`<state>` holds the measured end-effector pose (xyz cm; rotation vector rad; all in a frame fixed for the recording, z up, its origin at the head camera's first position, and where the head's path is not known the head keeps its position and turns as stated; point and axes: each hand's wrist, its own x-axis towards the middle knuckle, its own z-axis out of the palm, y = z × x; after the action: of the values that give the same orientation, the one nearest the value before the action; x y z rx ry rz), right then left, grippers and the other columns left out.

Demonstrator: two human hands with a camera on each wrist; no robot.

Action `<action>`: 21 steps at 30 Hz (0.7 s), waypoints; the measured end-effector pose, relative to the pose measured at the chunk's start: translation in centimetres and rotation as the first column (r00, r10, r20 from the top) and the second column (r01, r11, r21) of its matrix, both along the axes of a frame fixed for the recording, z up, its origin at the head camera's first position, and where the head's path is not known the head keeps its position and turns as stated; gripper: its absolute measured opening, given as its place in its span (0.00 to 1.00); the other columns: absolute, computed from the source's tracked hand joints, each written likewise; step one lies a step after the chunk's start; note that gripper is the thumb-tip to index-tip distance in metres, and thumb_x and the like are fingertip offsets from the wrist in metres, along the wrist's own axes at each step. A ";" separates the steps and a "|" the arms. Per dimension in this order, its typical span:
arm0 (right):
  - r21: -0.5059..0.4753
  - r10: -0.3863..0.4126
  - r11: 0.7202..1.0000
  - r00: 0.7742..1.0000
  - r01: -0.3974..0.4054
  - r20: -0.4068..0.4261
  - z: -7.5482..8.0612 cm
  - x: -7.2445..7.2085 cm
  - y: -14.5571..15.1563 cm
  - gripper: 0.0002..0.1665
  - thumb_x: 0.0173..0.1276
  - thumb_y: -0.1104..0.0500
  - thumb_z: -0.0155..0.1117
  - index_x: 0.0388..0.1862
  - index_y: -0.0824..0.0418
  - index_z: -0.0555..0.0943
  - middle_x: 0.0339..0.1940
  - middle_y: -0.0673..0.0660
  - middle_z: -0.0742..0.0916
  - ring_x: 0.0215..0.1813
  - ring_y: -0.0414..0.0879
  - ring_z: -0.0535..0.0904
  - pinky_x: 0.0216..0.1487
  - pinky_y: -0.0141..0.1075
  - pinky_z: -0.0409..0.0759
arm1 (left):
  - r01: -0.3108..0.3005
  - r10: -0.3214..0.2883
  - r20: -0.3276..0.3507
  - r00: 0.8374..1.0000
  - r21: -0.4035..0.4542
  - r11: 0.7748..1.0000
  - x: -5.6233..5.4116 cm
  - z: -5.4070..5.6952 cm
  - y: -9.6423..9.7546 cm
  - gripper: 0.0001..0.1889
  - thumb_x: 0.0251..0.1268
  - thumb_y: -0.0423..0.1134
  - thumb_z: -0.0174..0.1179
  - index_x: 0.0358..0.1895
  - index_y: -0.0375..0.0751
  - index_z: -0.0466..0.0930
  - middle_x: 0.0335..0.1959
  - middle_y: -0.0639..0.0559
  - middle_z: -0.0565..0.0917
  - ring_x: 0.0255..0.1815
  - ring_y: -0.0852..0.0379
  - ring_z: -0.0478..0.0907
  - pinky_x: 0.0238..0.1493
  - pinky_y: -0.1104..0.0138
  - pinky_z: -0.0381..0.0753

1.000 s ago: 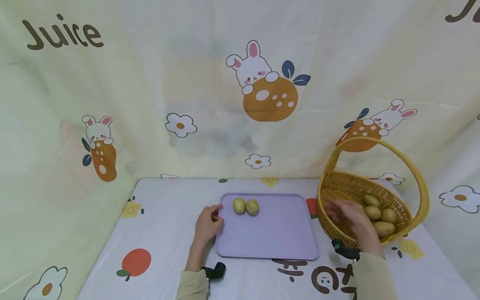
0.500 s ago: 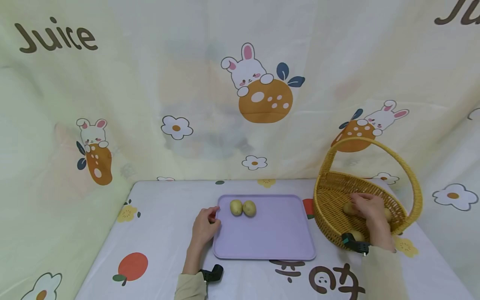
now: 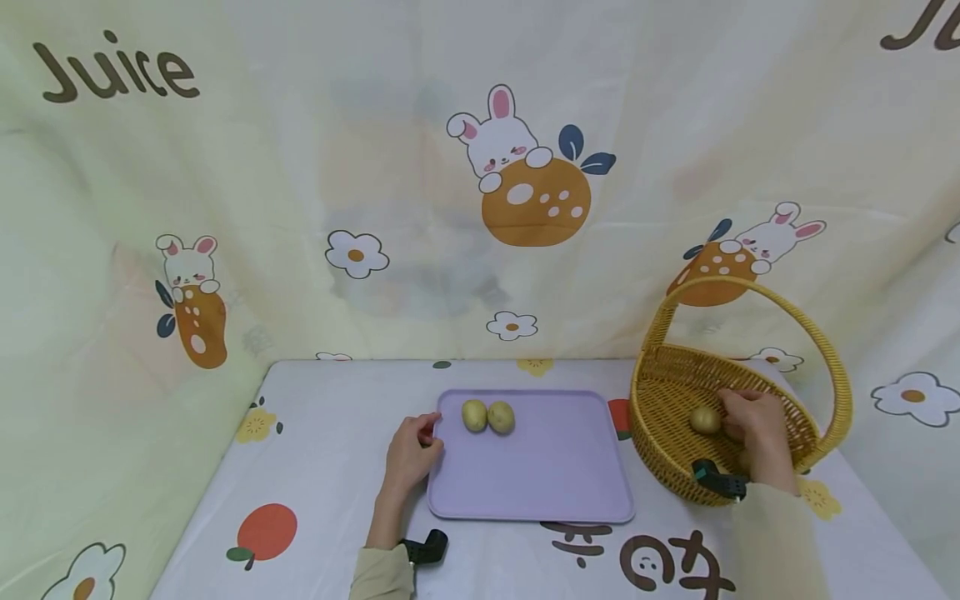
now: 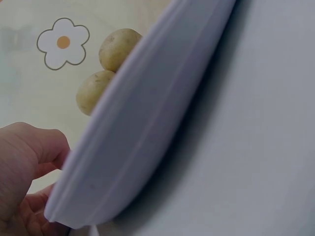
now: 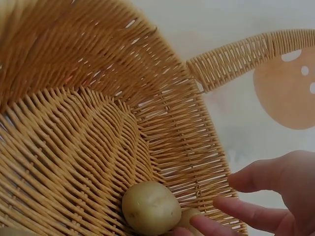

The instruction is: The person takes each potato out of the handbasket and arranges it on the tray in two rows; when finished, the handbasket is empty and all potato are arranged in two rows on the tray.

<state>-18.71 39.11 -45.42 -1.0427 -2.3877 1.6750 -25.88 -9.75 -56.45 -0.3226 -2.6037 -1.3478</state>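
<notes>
My left hand holds the left edge of a lilac tray, thumb and fingers about its rim; the left wrist view shows the rim close up. Two potatoes lie side by side near the tray's back left corner. Inside a yellow wicker basket, my right hand reaches down at the right side. One round potato sits left of its fingers. Another potato is partly hidden behind that one, right by the fingertips. Thumb and fingers are spread apart in the right wrist view.
The basket's tall arched handle rises over the right forearm. A white printed cloth covers the table, and a patterned curtain hangs behind it. Dark cameras are strapped to both wrists.
My right hand has moved from the basket's left part across to its right side, over the potatoes, which now show in different places. The left hand stays at the tray's edge.
</notes>
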 end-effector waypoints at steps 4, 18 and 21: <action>0.018 0.018 1.000 1.000 -0.019 0.024 -0.2 -0.3 0.1 0.35 0.70 0.49 0.55 0.65 0.75 0.68 0.49 0.65 0.77 0.35 0.43 0.78 0.35 0.37 0.82 | 0.000 0.000 -0.001 1.000 -0.005 1.000 -0.1 -0.2 -0.1 0.23 0.48 0.30 0.61 0.52 0.36 0.84 0.34 0.49 0.79 0.32 0.57 0.76 0.39 0.63 0.74; 0.118 0.114 0.986 0.993 -0.114 0.013 -1.0 -1.8 -0.2 0.33 0.67 0.61 0.56 0.65 0.81 0.67 0.64 0.79 0.68 0.53 0.65 0.74 0.34 0.40 0.83 | 0.002 -0.002 0.012 1.000 0.004 1.000 0.0 -0.1 -0.1 0.23 0.48 0.30 0.61 0.53 0.36 0.84 0.34 0.50 0.79 0.32 0.59 0.76 0.39 0.65 0.74; 0.138 0.126 0.982 0.992 -0.126 0.004 -1.4 -1.8 -0.2 0.32 0.65 0.63 0.54 0.63 0.82 0.67 0.63 0.80 0.68 0.55 0.67 0.72 0.36 0.42 0.82 | 0.003 -0.003 0.006 1.000 -0.001 1.000 -0.1 -0.1 -0.1 0.23 0.48 0.30 0.61 0.53 0.36 0.84 0.34 0.50 0.79 0.32 0.59 0.75 0.39 0.65 0.74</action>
<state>-20.46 38.95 -46.82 -0.8834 -2.5737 1.5174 -25.95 -9.87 -56.54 -0.3230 -2.6090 -1.3507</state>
